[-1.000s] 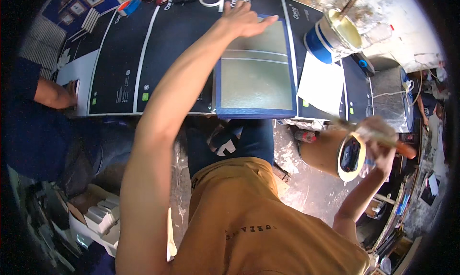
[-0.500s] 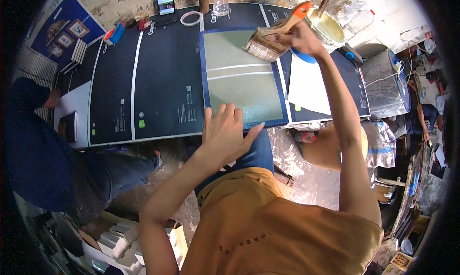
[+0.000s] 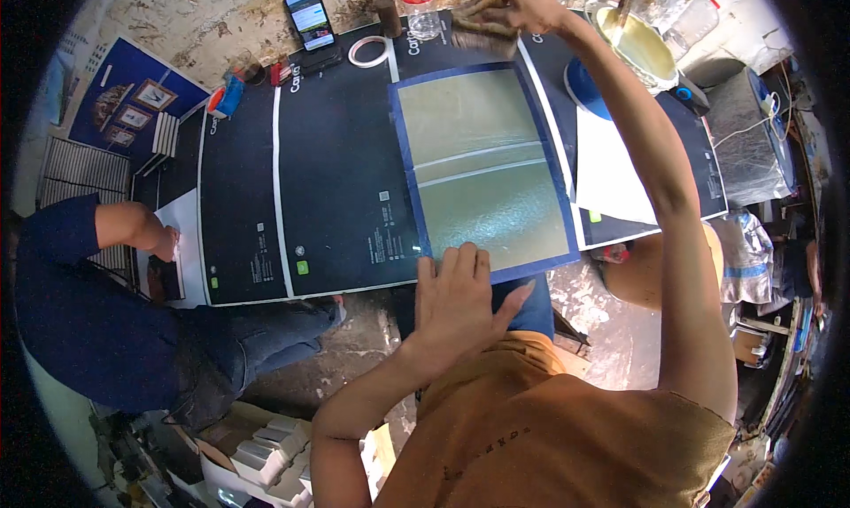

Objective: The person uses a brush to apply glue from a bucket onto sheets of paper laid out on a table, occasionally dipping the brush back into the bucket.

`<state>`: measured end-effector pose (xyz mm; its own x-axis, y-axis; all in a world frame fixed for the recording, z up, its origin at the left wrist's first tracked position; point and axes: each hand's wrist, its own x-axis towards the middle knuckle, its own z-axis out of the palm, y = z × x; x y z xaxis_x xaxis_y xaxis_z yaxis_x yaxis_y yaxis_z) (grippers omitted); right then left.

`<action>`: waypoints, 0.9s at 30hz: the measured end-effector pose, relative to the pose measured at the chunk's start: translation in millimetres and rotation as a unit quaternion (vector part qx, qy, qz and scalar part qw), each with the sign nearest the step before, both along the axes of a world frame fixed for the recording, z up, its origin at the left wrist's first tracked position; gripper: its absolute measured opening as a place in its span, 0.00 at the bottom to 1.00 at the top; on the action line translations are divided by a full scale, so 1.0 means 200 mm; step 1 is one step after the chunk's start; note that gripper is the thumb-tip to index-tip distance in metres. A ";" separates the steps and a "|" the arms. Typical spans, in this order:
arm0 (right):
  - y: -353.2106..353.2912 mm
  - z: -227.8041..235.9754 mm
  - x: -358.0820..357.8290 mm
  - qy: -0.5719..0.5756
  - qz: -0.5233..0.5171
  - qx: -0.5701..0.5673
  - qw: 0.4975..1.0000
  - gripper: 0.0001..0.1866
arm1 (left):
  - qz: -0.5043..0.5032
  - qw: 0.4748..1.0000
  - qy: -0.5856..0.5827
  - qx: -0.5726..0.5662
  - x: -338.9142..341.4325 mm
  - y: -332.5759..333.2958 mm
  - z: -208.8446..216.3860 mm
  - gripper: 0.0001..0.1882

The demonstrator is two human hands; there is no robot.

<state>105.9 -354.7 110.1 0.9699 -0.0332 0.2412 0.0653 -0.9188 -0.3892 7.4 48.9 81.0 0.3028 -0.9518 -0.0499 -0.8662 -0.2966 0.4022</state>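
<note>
A wide brush (image 3: 484,41) is gripped by the fingers of the right hand (image 3: 531,9), just past the far edge of a blue-edged sheet (image 3: 482,163); whether its blurry hairs are touching anything cannot be told. Nothing is gripped by the left hand (image 3: 458,296): its fingers are spread and laid on the sheet's near edge. Wet stuff seems to be getting brushed on, and for the next stroke the brush should be brought back over the sheet while it is held down. The sheet is flat and oblong, dull green-gray inside, crossed by two white lines, with a shiny, wet-looking patch. It is laid on a smooth black desk (image 3: 341,198). To the right are seen a smooth white paper (image 3: 611,167) and a round bucket (image 3: 586,90), filled with something pale.
</note>
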 end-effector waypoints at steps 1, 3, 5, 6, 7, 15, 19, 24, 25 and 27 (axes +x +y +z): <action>0.07 0.05 0.04 -0.034 0.030 0.007 0.999 0.19 | 0.006 1.000 -0.005 0.006 0.01 0.01 -0.01 0.33; 0.29 0.07 0.06 0.081 0.105 0.152 0.979 0.21 | 0.017 1.000 0.003 -0.015 0.01 0.03 -0.02 0.34; 0.42 0.07 0.12 0.151 0.233 0.120 0.953 0.23 | 0.013 1.000 0.000 -0.019 0.01 0.03 -0.02 0.34; 0.44 0.04 0.19 0.153 0.214 0.106 0.959 0.22 | 0.017 1.000 0.002 -0.022 0.01 0.03 -0.02 0.34; 0.41 0.00 0.27 0.159 0.189 0.092 0.965 0.21 | 0.011 1.000 0.001 -0.018 0.01 0.02 -0.02 0.34; 0.45 -0.01 0.49 0.138 0.221 0.114 0.959 0.23 | 0.020 0.999 0.008 -0.025 0.00 0.02 -0.01 0.31; 0.36 -0.02 0.51 0.040 0.137 0.004 0.990 0.22 | 0.022 0.999 -0.013 -0.024 -0.03 0.02 -0.01 0.29; 0.27 0.06 0.35 -0.100 -0.036 -0.033 0.994 0.16 | 0.025 0.995 0.035 -0.092 0.03 0.02 -0.09 0.21; 0.36 0.07 0.30 -0.101 0.005 -0.006 0.995 0.16 | 0.030 0.994 0.031 -0.098 0.06 0.05 -0.07 0.21; 0.50 0.12 0.17 -0.130 0.045 -0.030 0.990 0.15 | 0.108 0.986 -0.001 -0.126 0.13 0.10 -0.03 0.18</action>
<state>140.9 -255.2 134.1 0.8731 0.0721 0.4821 0.2381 -0.9261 -0.2926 33.8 68.9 74.9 0.5003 -0.8468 0.1804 -0.7940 -0.3657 0.4856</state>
